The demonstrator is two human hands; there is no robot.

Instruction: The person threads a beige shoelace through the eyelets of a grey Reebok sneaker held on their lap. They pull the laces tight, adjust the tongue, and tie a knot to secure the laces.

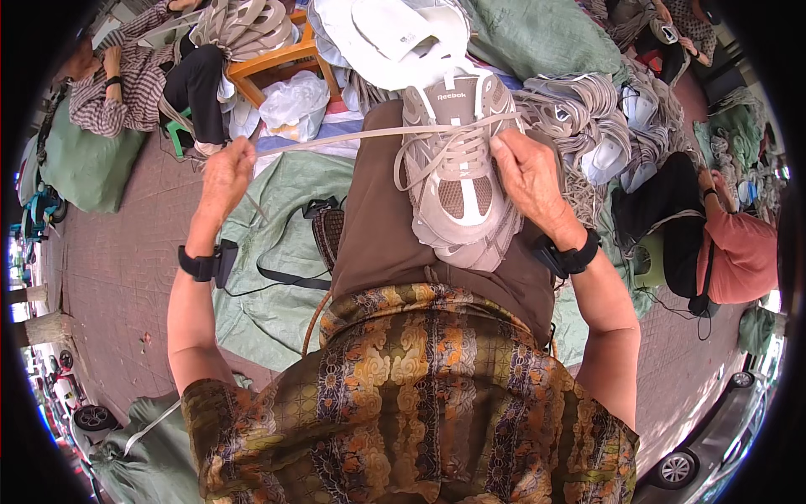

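Observation:
A grey-beige sneaker upper [457, 172] lies on my brown-trousered lap, toe toward me, with more uppers stacked under it. A flat beige shoelace [344, 138] threads through its eyelets and stretches taut to the left. My left hand [228, 178] is closed in a pinch on the lace, well out from the upper, and a loose end hangs below it. At the upper's right edge, my right hand [532, 175] is closed, thumb against the side near the eyelets; its fingertips are partly hidden.
White shoe parts [382, 42] lie beyond my knees. Heaped uppers [579, 118] sit at the right, and a wooden stool [281, 69] and plastic bag [295, 105] at far left. Green sheeting [285, 189] covers the ground. Other people sit on both sides, one in a salmon top [739, 244].

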